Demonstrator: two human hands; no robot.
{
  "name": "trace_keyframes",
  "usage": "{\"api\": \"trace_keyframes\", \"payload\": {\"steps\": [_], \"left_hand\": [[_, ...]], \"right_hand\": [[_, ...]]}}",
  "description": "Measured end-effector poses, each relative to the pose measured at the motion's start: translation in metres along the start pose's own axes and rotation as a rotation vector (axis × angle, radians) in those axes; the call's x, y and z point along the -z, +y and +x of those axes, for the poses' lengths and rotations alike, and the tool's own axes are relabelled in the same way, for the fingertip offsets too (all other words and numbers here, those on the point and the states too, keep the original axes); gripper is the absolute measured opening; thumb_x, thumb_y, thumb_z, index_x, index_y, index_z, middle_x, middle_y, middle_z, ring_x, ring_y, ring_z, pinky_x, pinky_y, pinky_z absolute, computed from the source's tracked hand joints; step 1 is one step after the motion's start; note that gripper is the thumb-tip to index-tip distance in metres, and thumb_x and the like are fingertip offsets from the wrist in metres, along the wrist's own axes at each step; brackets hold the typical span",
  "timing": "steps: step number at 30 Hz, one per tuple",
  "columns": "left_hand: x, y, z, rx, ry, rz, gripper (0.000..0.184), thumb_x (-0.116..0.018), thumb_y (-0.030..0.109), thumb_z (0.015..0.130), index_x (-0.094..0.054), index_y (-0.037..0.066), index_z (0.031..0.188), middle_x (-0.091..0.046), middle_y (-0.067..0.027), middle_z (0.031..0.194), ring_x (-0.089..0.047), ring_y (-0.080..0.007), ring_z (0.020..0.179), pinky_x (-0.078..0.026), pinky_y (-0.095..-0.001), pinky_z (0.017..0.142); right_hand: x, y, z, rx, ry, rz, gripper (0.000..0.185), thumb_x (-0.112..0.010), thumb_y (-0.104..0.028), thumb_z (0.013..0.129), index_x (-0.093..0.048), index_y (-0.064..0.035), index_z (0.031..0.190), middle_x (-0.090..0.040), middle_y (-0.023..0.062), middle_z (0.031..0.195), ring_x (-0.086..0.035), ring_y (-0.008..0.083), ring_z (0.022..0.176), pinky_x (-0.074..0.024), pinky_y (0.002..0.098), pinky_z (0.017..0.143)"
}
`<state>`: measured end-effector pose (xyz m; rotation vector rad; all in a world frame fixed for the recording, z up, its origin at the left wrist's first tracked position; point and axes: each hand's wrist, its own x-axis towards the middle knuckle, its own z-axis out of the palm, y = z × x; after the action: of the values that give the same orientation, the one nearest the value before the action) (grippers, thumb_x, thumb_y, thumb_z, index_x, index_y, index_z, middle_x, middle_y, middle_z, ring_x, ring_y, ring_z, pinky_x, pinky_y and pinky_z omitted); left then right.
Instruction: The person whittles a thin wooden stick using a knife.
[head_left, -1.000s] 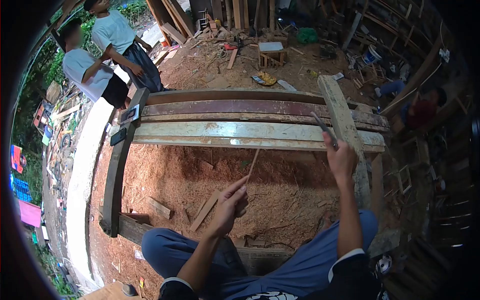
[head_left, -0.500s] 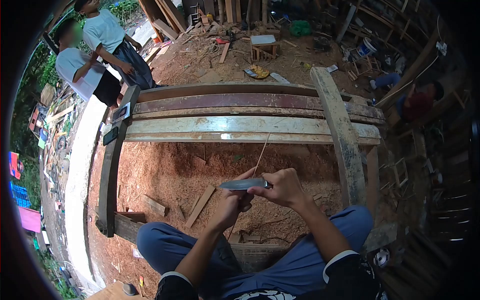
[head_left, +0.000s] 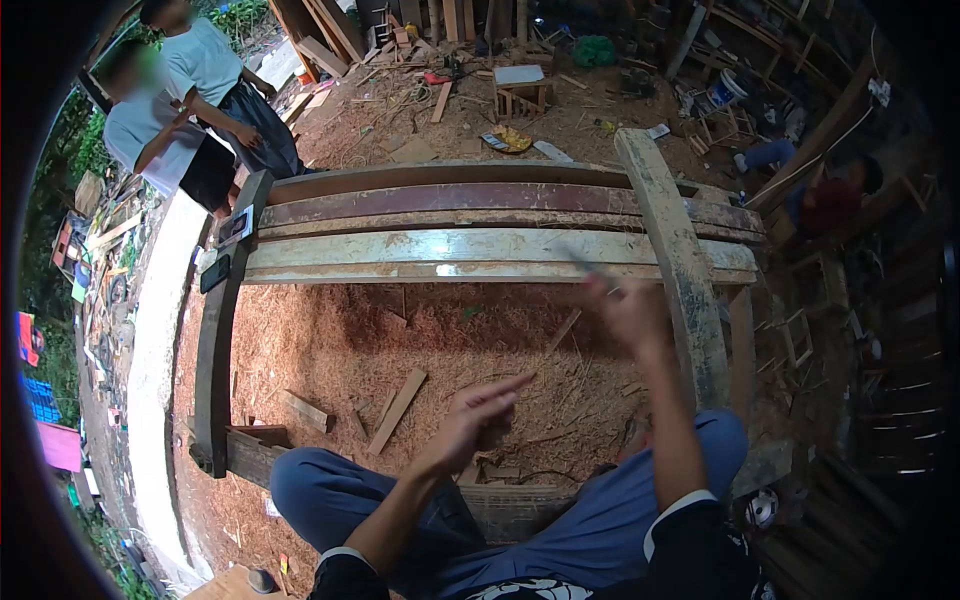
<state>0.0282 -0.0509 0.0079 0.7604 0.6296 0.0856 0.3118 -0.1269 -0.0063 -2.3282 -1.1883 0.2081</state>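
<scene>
a phone and a card lie on the left crossbeam, the phone nearer; long planks run from it to the right crossbeam, with a small stool on the ground beyond them.

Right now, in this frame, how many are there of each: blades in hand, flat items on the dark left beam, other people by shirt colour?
Knife in the right hand, blurred: 1
Flat items on the dark left beam: 2
White-shirted people: 2
Red-shirted person: 1
Total: 6
</scene>
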Motion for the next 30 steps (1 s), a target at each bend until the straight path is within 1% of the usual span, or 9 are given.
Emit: {"api": "trace_keyframes", "payload": {"steps": [1, 5, 8, 11, 15, 18, 22, 24, 30], "left_hand": [[0.002, -0.007, 0.000, 0.034, -0.032, 0.033, 0.048, -0.045, 0.014, 0.102, -0.037, 0.011, 0.149, -0.035, 0.0082, 0.067, -0.030, -0.0028, 0.051, -0.023, -0.0194, 0.042], [0.013, 0.006, 0.005, -0.181, 0.234, -0.070, 0.048, -0.050, 0.016, 0.101, -0.039, 0.008, 0.148, -0.037, 0.0069, 0.068, -0.029, -0.0033, 0.051, -0.023, -0.0195, 0.042], [0.020, 0.013, 0.012, -0.219, 0.214, -0.182, 0.045, -0.049, 0.016, 0.102, -0.041, 0.007, 0.145, -0.037, 0.0058, 0.069, -0.029, -0.0028, 0.052, -0.023, -0.0199, 0.043], [0.010, 0.014, 0.014, -0.175, 0.177, -0.116, 0.049, -0.050, 0.018, 0.102, -0.036, 0.008, 0.148, -0.036, 0.0059, 0.071, -0.031, -0.0034, 0.057, -0.027, -0.0212, 0.050], [0.009, 0.007, 0.022, -0.224, 0.215, -0.101, 0.043, -0.053, 0.015, 0.099, -0.047, 0.009, 0.141, -0.039, 0.0074, 0.068, -0.030, -0.0022, 0.053, -0.025, -0.0196, 0.046], [0.008, 0.005, 0.021, -0.222, 0.184, -0.062, 0.044, -0.053, 0.013, 0.098, -0.047, 0.010, 0.141, -0.039, 0.0081, 0.068, -0.030, -0.0017, 0.054, -0.025, -0.0196, 0.046], [0.008, 0.005, 0.020, -0.260, 0.195, -0.023, 0.045, -0.050, 0.009, 0.098, -0.046, 0.009, 0.142, -0.039, 0.0080, 0.070, -0.030, -0.0014, 0.056, -0.026, -0.0191, 0.048], [0.004, 0.012, 0.015, -0.239, 0.181, -0.026, 0.045, -0.048, 0.008, 0.098, -0.045, 0.009, 0.143, -0.039, 0.0078, 0.071, -0.030, -0.0013, 0.056, -0.026, -0.0190, 0.048], [0.002, 0.016, 0.008, -0.199, 0.138, 0.041, 0.045, -0.050, 0.013, 0.100, -0.043, 0.010, 0.144, -0.039, 0.0077, 0.071, -0.030, -0.0014, 0.054, -0.025, -0.0185, 0.046]], "right_hand": [[0.014, 0.018, 0.011, -0.133, 0.006, -0.086, 0.080, -0.041, -0.083, 0.082, -0.066, -0.0102, 0.060, -0.052, 0.0040, 0.046, -0.055, 0.0139, 0.045, -0.0384, 0.0307, 0.042], [0.010, -0.003, -0.009, -0.008, 0.210, 0.140, 0.077, -0.041, -0.080, 0.086, -0.062, -0.0115, 0.058, -0.042, -0.0043, 0.040, -0.045, 0.0118, 0.037, -0.0331, 0.0296, 0.038], [-0.009, -0.028, -0.021, 0.164, -0.046, -0.045, 0.076, -0.044, -0.080, 0.084, -0.064, -0.0104, 0.060, -0.045, -0.0026, 0.041, -0.050, 0.0133, 0.038, -0.0369, 0.0311, 0.039], [-0.026, -0.050, -0.027, 0.231, -0.151, 0.089, 0.077, -0.047, -0.080, 0.083, -0.065, -0.0081, 0.062, -0.050, 0.0023, 0.042, -0.056, 0.0180, 0.040, -0.0432, 0.0346, 0.042], [-0.043, -0.067, -0.037, 0.419, -0.202, 0.159, 0.073, -0.053, -0.075, 0.083, -0.066, -0.0062, 0.064, -0.054, 0.0101, 0.047, -0.062, 0.0270, 0.046, -0.0495, 0.0390, 0.049], [-0.050, -0.082, -0.039, 0.422, -0.285, 0.222, 0.070, -0.055, -0.073, 0.083, -0.067, -0.0067, 0.066, -0.055, 0.0109, 0.048, -0.063, 0.0286, 0.048, -0.0498, 0.0395, 0.050], [-0.053, -0.086, -0.037, 0.470, -0.262, 0.330, 0.067, -0.060, -0.071, 0.081, -0.063, -0.0078, 0.058, -0.054, 0.0104, 0.045, -0.061, 0.0286, 0.044, -0.0484, 0.0379, 0.047], [-0.051, -0.084, -0.030, 0.567, -0.197, 0.253, 0.067, -0.062, -0.071, 0.079, -0.062, -0.0083, 0.055, -0.053, 0.0096, 0.044, -0.060, 0.0269, 0.043, -0.0472, 0.0365, 0.046], [-0.050, -0.073, -0.026, 0.692, -0.077, 0.205, 0.066, -0.069, -0.070, 0.073, -0.056, -0.0093, 0.051, -0.052, 0.0071, 0.044, -0.056, 0.0238, 0.040, -0.0434, 0.0348, 0.044]]}}
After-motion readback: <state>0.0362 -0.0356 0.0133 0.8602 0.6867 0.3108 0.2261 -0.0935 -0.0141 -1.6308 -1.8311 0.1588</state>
